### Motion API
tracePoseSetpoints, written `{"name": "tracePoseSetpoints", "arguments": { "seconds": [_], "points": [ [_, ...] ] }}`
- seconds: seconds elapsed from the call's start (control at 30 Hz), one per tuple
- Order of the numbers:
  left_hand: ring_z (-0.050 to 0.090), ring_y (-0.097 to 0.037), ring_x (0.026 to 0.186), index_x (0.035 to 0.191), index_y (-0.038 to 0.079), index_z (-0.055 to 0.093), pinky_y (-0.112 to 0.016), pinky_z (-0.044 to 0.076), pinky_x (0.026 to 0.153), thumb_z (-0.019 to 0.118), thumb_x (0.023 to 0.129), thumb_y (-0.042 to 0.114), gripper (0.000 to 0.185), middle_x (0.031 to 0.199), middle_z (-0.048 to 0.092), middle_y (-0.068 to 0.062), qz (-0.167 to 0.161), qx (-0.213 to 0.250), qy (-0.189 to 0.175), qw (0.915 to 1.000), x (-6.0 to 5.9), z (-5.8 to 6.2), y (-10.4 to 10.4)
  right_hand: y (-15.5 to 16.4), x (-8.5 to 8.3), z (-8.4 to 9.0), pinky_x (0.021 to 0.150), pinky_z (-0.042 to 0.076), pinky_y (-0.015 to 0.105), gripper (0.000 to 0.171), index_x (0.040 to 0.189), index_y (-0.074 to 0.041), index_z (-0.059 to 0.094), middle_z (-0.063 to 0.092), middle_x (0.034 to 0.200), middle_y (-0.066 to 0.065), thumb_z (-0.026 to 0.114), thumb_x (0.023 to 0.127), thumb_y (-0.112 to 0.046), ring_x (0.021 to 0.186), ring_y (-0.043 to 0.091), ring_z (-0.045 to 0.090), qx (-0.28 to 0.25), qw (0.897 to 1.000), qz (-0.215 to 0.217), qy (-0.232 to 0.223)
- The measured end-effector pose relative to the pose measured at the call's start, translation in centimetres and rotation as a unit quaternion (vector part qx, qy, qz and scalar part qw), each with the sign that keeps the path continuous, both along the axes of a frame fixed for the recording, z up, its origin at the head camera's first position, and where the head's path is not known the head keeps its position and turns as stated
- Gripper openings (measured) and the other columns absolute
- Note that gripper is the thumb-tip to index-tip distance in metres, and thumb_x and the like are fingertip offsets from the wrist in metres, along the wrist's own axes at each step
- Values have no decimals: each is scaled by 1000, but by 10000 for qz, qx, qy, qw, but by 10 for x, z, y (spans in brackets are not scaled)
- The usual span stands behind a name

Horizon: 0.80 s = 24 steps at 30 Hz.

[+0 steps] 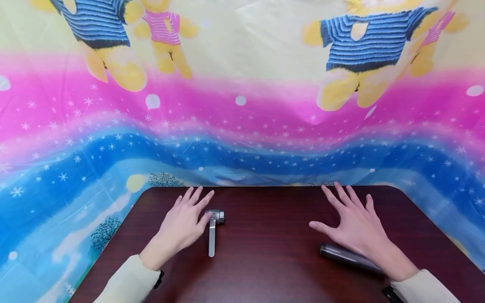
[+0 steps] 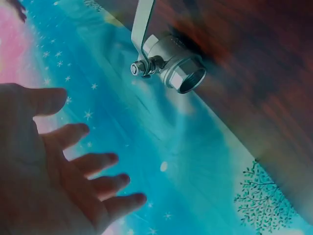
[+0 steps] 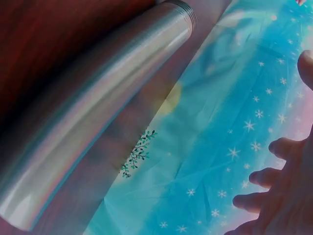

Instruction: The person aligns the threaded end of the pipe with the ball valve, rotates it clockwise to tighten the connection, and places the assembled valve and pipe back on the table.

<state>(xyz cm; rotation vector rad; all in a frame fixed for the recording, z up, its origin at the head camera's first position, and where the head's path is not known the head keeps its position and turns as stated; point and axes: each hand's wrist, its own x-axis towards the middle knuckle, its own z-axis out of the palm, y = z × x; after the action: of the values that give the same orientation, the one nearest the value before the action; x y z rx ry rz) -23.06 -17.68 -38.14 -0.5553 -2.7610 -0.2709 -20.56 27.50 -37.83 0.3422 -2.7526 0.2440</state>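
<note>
Behind my dark worktop (image 1: pixel 265 261) hangs a bright bear-print cloth (image 1: pixel 242 126). A steel pipe (image 1: pixel 348 257) lies partly under my right hand (image 1: pixel 356 229), whose fingers (image 1: pixel 342 198) are spread wide, gripping nothing. My left hand (image 1: pixel 182 223) is splayed flat too, its thumb just beside the ball valve (image 1: pixel 214 223), lever towards me.

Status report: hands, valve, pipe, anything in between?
Left hand open beside silver lever-handled ball valve. Right hand open by grey threaded metal pipe. Nothing between them on dark wooden table.
</note>
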Motion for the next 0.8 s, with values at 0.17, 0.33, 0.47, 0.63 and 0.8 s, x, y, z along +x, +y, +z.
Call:
{"name": "tracePoseSetpoints", "arguments": {
  "seconds": [0.17,0.33,0.47,0.63,0.8],
  "points": [
    [34,-43,151,162,22,46,-62,30,120,67,103,30,63,160,46,-18,-354,96,-264,9990,-1,-5,-9,6,8,1,117,3,78,121,170,-26,24,25,171,20,66,75,-89,154,49,21,-210,9996,162,-53],
    [40,-43,148,162,19,45,-62,37,116,69,102,23,64,157,50,-19,-459,109,-466,9978,-7,-12,-19,13,14,3,105,24,84,130,170,-30,22,31,166,25,67,67,-94,147,53,32,-362,9984,-23,-437],
    [54,-36,139,161,17,46,-55,52,105,77,95,14,73,156,53,-15,-674,451,-728,9940,-14,-17,-27,20,17,3,87,43,83,130,169,-29,26,36,163,27,67,65,-95,139,56,40,-453,9962,-120,-735],
    [69,-19,95,156,11,53,-40,57,92,89,82,6,82,151,58,-10,-1067,985,-992,9844,-28,-26,-36,33,23,-1,80,50,77,129,169,-29,29,42,161,25,81,64,-84,134,57,47,-810,9927,24,-894],
    [55,-22,72,153,8,57,-40,51,85,93,79,10,82,111,74,-12,-1127,1589,-1415,9706,-44,-35,-38,50,28,-13,81,54,69,122,166,-26,36,50,153,28,93,66,-66,129,55,52,-1307,9867,237,-934]
  ]
}}
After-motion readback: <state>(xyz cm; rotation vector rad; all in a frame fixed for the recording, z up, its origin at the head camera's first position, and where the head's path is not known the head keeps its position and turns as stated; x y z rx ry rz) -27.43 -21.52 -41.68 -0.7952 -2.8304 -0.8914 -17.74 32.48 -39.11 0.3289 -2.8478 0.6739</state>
